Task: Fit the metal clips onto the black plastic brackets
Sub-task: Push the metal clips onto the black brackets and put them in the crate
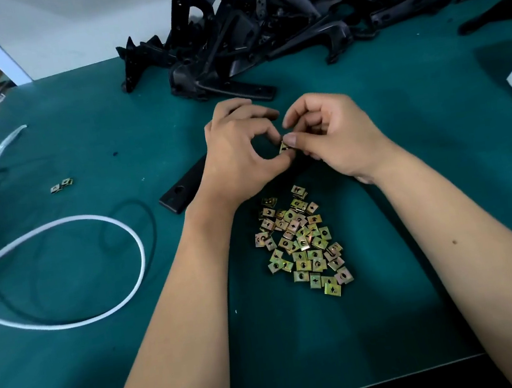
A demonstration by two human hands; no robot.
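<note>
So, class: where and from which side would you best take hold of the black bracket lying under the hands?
Probably its free end with the round hole, from the left: the black bracket lies flat, that end juts clear of the left hand, and the hands hide the rest.

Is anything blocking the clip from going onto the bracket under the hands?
Nothing visible does. The right hand pinches the clip at the bracket, which the left hand holds. The joint itself is hidden by fingers.
</note>
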